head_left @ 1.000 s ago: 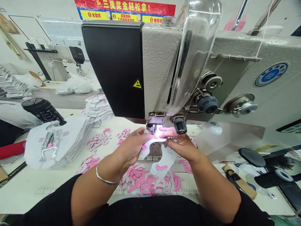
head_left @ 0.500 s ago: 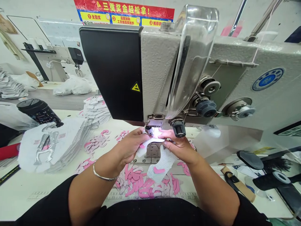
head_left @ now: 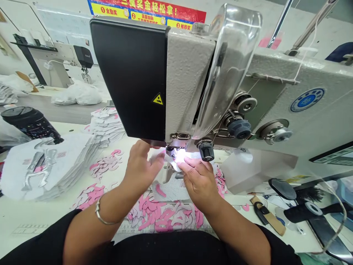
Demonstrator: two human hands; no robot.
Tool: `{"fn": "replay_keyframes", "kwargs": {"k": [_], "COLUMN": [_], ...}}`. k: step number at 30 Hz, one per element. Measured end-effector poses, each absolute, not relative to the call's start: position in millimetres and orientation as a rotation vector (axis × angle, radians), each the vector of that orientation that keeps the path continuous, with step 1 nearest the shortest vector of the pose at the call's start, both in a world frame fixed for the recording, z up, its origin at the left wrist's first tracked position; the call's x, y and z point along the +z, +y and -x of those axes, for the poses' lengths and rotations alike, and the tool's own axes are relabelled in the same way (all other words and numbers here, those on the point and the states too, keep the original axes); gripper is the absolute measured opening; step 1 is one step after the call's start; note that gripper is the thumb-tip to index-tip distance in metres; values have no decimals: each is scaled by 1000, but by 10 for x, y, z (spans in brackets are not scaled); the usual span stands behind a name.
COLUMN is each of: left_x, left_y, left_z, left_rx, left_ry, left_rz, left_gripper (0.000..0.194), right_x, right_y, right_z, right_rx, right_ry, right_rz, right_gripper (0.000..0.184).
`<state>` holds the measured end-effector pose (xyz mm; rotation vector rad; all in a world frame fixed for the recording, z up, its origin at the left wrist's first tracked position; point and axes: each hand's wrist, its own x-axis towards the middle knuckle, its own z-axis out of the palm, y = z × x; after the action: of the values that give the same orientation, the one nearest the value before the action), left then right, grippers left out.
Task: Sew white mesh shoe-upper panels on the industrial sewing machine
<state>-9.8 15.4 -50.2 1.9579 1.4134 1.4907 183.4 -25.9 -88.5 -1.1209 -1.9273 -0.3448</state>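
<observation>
White mesh fabric [head_left: 174, 189] lies under the head of your sewing machine [head_left: 190, 81], between your two hands and spilling toward you, with a pink curved patch [head_left: 160, 190] showing on its near left part. Your left hand [head_left: 145, 162] reaches forward, back of the hand up, thumb spread away from the fingers beside the presser foot [head_left: 170, 151]; the fingertips are partly hidden, so I can't tell how firmly they touch the fabric. Your right hand [head_left: 199, 179] slants in from its own side, knuckles up, fingers close together with their tips at the fabric in the bright light; glare hides whether they pinch it.

Far beyond your left hand, plastic bags [head_left: 77, 94] hold something pale, too blurred to name. Out to that hand's left is a lidded black bottle [head_left: 30, 123], its contents hidden. Loose pink and grayish pieces [head_left: 171, 216] lie heaped nearer you than both hands.
</observation>
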Motion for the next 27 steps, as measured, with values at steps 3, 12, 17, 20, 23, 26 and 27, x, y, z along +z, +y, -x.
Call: {"fn": "replay_keyframes", "kwargs": {"k": [3, 12, 17, 20, 23, 26, 27], "left_x": [-602, -678, -677, -696, -711, -706, -701], "left_y": [-33, -68, -70, -61, -51, -50, -50], "left_z": [99, 9, 24, 32, 39, 48, 51], "left_rx": [1497, 1399, 1397, 1368, 1340, 1349, 1355], "left_ry": [1334, 1263, 1214, 1161, 1155, 1145, 1135], "left_rz": [-2555, -2799, -2856, -2875, -2863, -2846, -2841], "left_gripper": [23, 26, 29, 33, 34, 33, 32], "right_x": [-882, -804, -686, -730, -796, -810, -806], "right_y": [-281, -259, -197, -140, -102, -115, -129], "right_z": [-1811, -1887, -2030, -2053, -2041, -2014, -2003], "right_rx": [-370, -346, -207, -116, -75, -127, -146], "right_ry": [-1938, -2013, -2134, -2089, -2047, -2034, -2029], "right_rz": [1121, 1098, 1128, 1081, 1045, 1070, 1089], "right_gripper": [38, 38, 41, 51, 57, 57, 56]}}
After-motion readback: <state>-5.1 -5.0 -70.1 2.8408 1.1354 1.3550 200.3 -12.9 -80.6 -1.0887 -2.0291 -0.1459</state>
